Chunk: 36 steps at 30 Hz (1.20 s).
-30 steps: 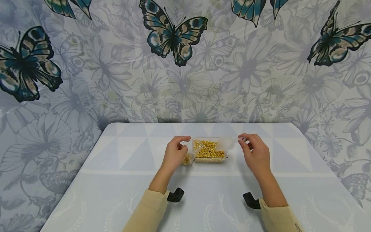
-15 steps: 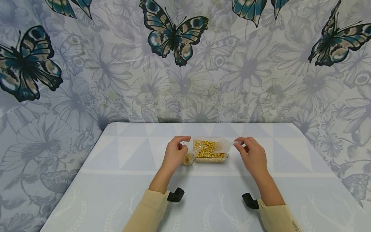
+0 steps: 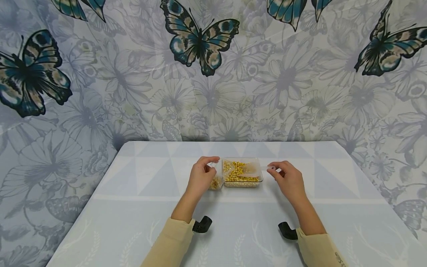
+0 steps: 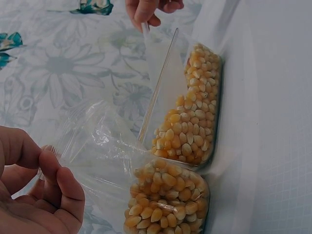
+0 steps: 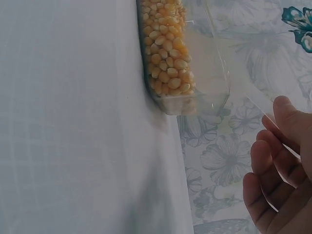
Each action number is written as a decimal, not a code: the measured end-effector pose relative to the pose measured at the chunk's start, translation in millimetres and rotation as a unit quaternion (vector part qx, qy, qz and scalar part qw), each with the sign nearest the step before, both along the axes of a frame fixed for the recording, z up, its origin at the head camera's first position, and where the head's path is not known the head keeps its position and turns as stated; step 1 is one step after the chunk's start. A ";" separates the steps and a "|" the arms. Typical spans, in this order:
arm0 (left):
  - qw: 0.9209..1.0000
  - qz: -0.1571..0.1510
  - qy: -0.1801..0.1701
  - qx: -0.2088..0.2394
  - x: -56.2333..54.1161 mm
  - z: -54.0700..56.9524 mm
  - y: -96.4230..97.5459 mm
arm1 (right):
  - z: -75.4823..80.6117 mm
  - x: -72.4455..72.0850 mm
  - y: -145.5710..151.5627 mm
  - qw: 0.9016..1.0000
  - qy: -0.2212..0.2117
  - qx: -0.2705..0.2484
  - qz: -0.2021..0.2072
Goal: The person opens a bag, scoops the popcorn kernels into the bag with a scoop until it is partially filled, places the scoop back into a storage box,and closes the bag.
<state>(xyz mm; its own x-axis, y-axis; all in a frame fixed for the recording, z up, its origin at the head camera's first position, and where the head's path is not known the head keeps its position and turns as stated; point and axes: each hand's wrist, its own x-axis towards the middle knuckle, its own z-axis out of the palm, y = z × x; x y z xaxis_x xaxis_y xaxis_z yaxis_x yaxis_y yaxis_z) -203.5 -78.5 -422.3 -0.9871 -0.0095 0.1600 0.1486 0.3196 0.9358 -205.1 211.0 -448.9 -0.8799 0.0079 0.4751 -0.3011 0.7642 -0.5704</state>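
Yellow corn (image 4: 192, 122) lies between left fingers (image 4: 70, 190) pinching a bag (image 4: 105, 139) and right fingers (image 5: 261, 156) pinching a translucent tool (image 3: 251, 170).

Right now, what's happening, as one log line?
left hand: pinches plastic bag; right hand: holds translucent utensil; utensil end: inside clear container; corn kernels: bag, container

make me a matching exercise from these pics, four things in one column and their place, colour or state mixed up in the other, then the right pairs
Things
1. left hand
2. right hand
3. corn kernels
4. clear container

Place, colour or state
A. yellow
B. holds the handle of a translucent scoop
C. stands on the table, between the two hands
D. pinches the top of a plastic bag

Right pairs: 1-D, 2-B, 3-A, 4-C
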 end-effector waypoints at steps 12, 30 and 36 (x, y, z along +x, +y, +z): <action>1.000 0.001 -0.003 0.000 -0.9 0.2 0.0 | -15.5 -4.6 0.8 0.998 -0.058 -0.028 0.017; 1.000 -0.005 -0.006 0.008 -0.6 -0.2 -1.1 | -19.3 -6.0 -1.5 0.981 -0.170 -0.089 -0.002; 1.000 -0.004 -0.007 0.008 -0.9 -0.3 -0.7 | -20.6 -7.2 0.2 0.971 -0.207 -0.114 -0.012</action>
<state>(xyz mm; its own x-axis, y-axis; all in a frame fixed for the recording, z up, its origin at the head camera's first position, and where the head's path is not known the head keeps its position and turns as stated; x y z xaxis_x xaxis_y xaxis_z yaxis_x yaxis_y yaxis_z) -204.4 -79.2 -422.6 -0.9894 -0.0034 0.1451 0.1373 0.3032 0.9430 -212.2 211.2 -469.5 -0.9936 0.0937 0.0630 0.0069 0.6073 -0.7944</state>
